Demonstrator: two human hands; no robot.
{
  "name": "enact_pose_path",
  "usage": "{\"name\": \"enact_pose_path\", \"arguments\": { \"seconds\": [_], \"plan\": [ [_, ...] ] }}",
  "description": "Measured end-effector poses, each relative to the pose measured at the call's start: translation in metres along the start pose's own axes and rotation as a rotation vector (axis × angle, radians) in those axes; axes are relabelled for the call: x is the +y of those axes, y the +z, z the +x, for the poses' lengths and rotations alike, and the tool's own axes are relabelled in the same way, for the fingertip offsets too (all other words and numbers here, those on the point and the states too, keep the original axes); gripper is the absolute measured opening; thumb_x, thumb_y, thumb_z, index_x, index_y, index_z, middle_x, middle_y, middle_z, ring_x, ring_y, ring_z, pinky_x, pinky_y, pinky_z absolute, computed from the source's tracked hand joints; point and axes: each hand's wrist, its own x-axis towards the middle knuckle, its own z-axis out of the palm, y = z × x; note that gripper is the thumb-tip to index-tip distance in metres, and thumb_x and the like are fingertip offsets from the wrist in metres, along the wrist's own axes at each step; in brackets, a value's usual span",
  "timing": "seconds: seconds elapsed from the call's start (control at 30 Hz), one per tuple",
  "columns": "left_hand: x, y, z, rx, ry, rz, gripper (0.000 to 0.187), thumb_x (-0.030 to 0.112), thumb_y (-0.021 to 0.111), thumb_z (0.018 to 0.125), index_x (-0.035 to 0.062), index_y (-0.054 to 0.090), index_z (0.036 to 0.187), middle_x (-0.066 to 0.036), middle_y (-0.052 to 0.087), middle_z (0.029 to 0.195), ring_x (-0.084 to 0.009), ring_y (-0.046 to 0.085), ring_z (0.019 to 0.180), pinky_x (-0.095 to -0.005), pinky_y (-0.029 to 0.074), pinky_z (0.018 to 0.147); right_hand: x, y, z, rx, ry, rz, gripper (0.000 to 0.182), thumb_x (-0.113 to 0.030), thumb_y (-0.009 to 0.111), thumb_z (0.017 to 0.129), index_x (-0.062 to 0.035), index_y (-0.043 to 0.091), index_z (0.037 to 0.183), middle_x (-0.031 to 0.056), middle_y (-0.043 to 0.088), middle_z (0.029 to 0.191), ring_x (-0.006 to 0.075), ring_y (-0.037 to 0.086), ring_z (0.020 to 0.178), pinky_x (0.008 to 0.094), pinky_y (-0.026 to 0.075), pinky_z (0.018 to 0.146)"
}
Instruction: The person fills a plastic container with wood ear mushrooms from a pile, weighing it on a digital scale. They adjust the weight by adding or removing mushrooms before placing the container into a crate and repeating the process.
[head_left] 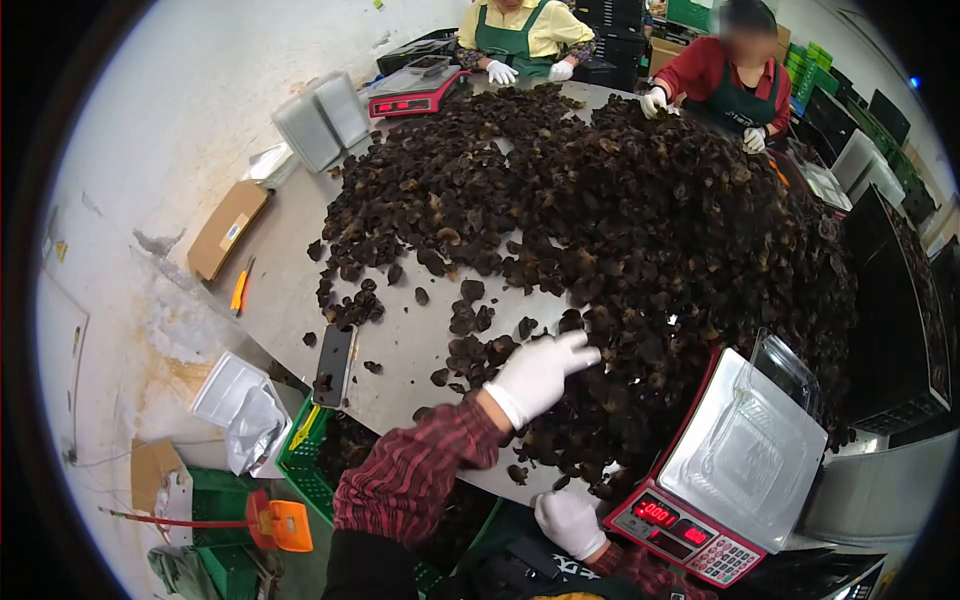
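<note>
1. The right hand (570, 525), gloved, curls just left of the near scale (640, 535); whether it holds anything, I cannot tell.
2. The scale's flat metal plate (692, 470) bears a clear plastic container (755, 430).
3. Left of the scale, farther off, the left hand (545, 375) spreads its fingers over fungus pieces (650, 200); light picking should spare their thin edges.
4. Beyond the scale, the dark, crinkled, cupped fungus pieces heap on the smooth desk (405, 335).

the left hand (540, 378) hides whatever lies beneath it. the top edge crops the yellow-sleeved worker (520, 42).
</note>
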Motion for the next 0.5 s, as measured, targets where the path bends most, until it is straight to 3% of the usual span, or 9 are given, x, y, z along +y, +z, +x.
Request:
{"name": "enact_pose_path", "arguments": {
  "seconds": [0.03,0.1,0.17,0.3,0.37,0.43,0.5],
  "plan": [
    [-0.029,0.013,0.012,0.274,0.112,-0.044,0.047,-0.003,0.046,0.078,0.0160,0.063,0.118,-0.012,0.060,0.121,-0.0289,0.062,0.099,-0.0381,0.050,0.085,-0.001,0.000,-0.001,0.001,0.002,-0.002,0.022,-0.016,0.065,0.081,-0.0115,0.049,0.068,0.0081,0.045,0.058,0.0261,0.052,0.051,0.0392,0.042,0.046],
    [-0.049,-0.011,0.044,0.290,-0.124,0.059,0.028,0.005,0.050,0.082,0.0128,0.068,0.102,-0.010,0.066,0.090,-0.0303,0.064,0.085,-0.0399,0.051,0.075,0.000,0.000,0.000,-0.006,0.007,-0.011,0.021,-0.016,0.065,0.081,-0.0115,0.049,0.068,0.0081,0.046,0.059,0.0264,0.053,0.051,0.0391,0.043,0.047],
    [-0.104,0.001,0.074,0.413,-0.320,0.145,0.017,0.019,0.060,0.084,0.0116,0.069,0.095,-0.010,0.065,0.090,-0.0300,0.063,0.087,-0.0396,0.050,0.075,0.000,-0.001,0.000,-0.014,0.004,-0.009,0.021,-0.016,0.065,0.081,-0.0115,0.049,0.068,0.0082,0.046,0.059,0.0264,0.053,0.051,0.0390,0.043,0.046],
    [-0.153,0.009,0.106,0.286,-0.597,0.314,0.025,0.031,0.067,0.080,0.0122,0.069,0.096,-0.010,0.063,0.094,-0.0290,0.063,0.091,-0.0403,0.050,0.076,0.001,-0.003,0.000,-0.026,-0.004,0.013,0.020,-0.016,0.064,0.080,-0.0113,0.049,0.068,0.0081,0.046,0.059,0.0263,0.052,0.051,0.0386,0.043,0.046],
    [-0.170,0.014,0.105,0.262,-0.563,0.311,0.027,0.034,0.069,0.078,0.0118,0.069,0.093,-0.010,0.063,0.095,-0.0289,0.063,0.091,-0.0409,0.050,0.076,0.004,-0.001,-0.001,-0.049,0.000,0.046,0.020,-0.016,0.064,0.080,-0.0113,0.049,0.068,0.0079,0.046,0.059,0.0262,0.052,0.051,0.0386,0.043,0.046],
    [-0.173,0.009,0.103,0.294,-0.560,0.114,0.026,0.033,0.070,0.077,0.0105,0.069,0.091,-0.010,0.063,0.093,-0.0292,0.062,0.091,-0.0412,0.049,0.077,0.004,-0.001,-0.003,-0.075,0.007,0.083,0.020,-0.016,0.064,0.080,-0.0113,0.049,0.068,0.0077,0.045,0.059,0.0261,0.052,0.051,0.0386,0.043,0.046],
    [-0.188,0.011,0.098,0.600,-0.435,-0.160,0.015,0.022,0.067,0.080,0.0074,0.066,0.086,-0.011,0.064,0.091,-0.0238,0.063,0.084,-0.0366,0.051,0.074,0.001,-0.002,-0.003,-0.080,0.070,0.117,0.019,-0.016,0.065,0.079,-0.0094,0.051,0.068,0.0101,0.048,0.061,0.0297,0.054,0.056,0.0420,0.044,0.049]
  ]
}}
